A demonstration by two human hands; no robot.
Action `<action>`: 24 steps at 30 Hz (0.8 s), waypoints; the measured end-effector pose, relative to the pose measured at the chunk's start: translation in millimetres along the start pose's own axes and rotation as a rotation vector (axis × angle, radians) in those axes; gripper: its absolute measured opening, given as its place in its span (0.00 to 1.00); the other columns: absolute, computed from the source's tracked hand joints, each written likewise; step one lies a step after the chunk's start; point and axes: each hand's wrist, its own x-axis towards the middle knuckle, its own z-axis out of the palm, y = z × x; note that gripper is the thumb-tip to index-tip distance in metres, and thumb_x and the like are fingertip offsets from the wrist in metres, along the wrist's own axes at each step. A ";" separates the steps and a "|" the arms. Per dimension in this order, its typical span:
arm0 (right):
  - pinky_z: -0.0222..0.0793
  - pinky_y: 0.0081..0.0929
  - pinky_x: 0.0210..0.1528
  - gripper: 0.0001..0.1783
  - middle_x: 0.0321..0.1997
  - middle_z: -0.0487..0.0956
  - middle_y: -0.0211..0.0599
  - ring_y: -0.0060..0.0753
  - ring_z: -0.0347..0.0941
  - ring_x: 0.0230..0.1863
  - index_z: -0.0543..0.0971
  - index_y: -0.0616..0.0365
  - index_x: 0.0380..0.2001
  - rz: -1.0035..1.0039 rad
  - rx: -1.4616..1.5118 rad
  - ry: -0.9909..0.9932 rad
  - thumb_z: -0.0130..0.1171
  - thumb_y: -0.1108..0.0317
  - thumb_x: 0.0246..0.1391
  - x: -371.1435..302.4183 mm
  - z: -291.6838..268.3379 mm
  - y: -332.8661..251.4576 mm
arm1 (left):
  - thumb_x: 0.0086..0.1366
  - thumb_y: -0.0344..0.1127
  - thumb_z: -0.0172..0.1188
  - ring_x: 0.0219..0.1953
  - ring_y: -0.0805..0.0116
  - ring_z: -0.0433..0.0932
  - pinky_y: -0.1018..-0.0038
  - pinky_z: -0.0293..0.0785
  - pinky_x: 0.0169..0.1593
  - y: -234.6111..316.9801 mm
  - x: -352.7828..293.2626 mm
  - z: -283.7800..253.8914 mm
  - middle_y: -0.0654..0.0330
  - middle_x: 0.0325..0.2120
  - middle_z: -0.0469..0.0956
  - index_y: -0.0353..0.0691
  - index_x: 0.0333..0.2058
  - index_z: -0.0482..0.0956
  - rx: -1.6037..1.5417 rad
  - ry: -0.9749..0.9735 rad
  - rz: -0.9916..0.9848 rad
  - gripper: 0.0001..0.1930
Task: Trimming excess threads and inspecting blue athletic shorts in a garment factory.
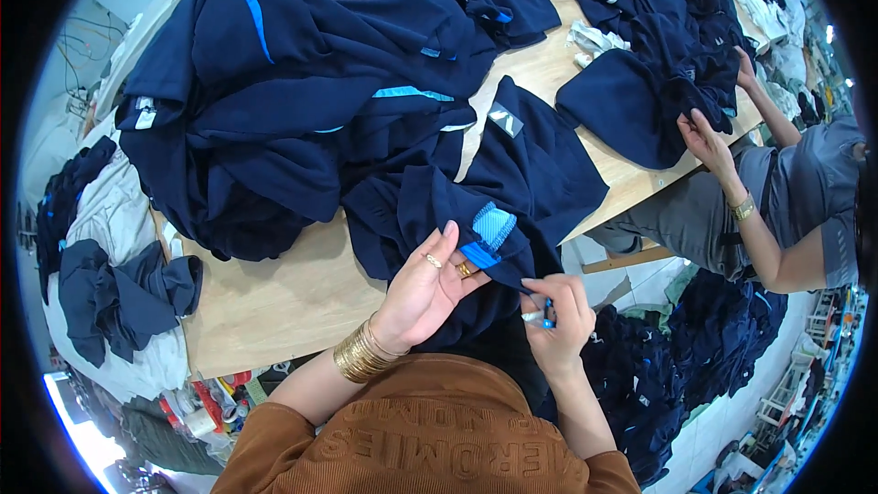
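Note:
A navy garment [430, 220] lies partly on the table and hangs over its near edge in front of me. At a turned part of it shows a light-blue mesh patch [495, 225] with a bright blue strip below. My left hand [428, 288], palm up, holds the cloth at this patch, its fingertips partly hidden and its thumb raised. To the right, my right hand [560, 316] pinches the garment's edge between thumb and fingers. A small blue object [549, 313] is tucked inside that hand; its kind is hard to make out.
A large heap of navy garments [274, 110] covers the left and back of the wooden table [274, 311]. At right, another person's hand [709, 142] handles navy cloth [631, 110]. More dark garments [713, 338] lie piled on the floor at lower right.

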 end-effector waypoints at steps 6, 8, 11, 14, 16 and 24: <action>0.62 0.20 0.19 0.19 0.27 0.72 0.32 0.27 0.69 0.20 0.81 0.55 0.30 -0.145 -0.029 0.090 0.63 0.82 0.26 -15.4 -10.2 2.7 | 0.71 0.49 0.35 0.52 0.67 0.70 0.63 0.64 0.58 -0.2 -1.5 4.0 0.58 0.47 0.73 0.44 0.51 0.66 -0.142 -0.015 -0.045 0.20; 0.62 0.20 0.19 0.21 0.27 0.72 0.32 0.26 0.68 0.19 0.81 0.55 0.31 -0.173 -0.032 0.106 0.64 0.82 0.25 -18.4 -12.0 6.6 | 0.71 0.49 0.35 0.52 0.67 0.70 0.62 0.63 0.58 -1.9 -2.3 4.0 0.58 0.47 0.73 0.44 0.52 0.65 -0.160 -0.046 -0.066 0.20; 0.61 0.18 0.18 0.22 0.26 0.71 0.31 0.25 0.68 0.19 0.81 0.55 0.31 -0.220 -0.054 0.095 0.63 0.83 0.24 -21.4 -15.9 8.6 | 0.71 0.49 0.34 0.52 0.67 0.70 0.62 0.63 0.59 -5.5 -2.9 -1.0 0.59 0.47 0.73 0.44 0.52 0.66 -0.193 -0.072 -0.087 0.20; 0.62 0.19 0.18 0.20 0.26 0.71 0.31 0.24 0.69 0.20 0.81 0.55 0.31 -0.223 -0.047 0.048 0.62 0.81 0.26 -25.6 -17.8 8.2 | 0.71 0.47 0.36 0.51 0.67 0.71 0.64 0.64 0.58 -6.5 -4.8 -0.6 0.59 0.48 0.73 0.43 0.50 0.67 -0.198 -0.106 -0.074 0.19; 0.68 0.24 0.23 0.15 0.29 0.73 0.32 0.28 0.72 0.23 0.80 0.54 0.32 -0.162 -0.078 -0.207 0.61 0.77 0.34 -19.5 -23.4 2.5 | 0.71 0.46 0.37 0.51 0.68 0.71 0.65 0.65 0.57 -8.2 -7.4 -9.8 0.59 0.48 0.73 0.43 0.50 0.67 -0.126 -0.078 -0.059 0.18; 0.70 0.25 0.36 0.11 0.31 0.76 0.39 0.34 0.75 0.34 0.78 0.61 0.32 0.251 0.078 -0.156 0.65 0.76 0.42 -0.1 -23.9 8.6 | 0.69 0.37 0.45 0.47 0.72 0.74 0.74 0.71 0.50 12.0 -45.9 -51.3 0.61 0.46 0.75 0.36 0.50 0.69 0.159 0.185 0.083 0.16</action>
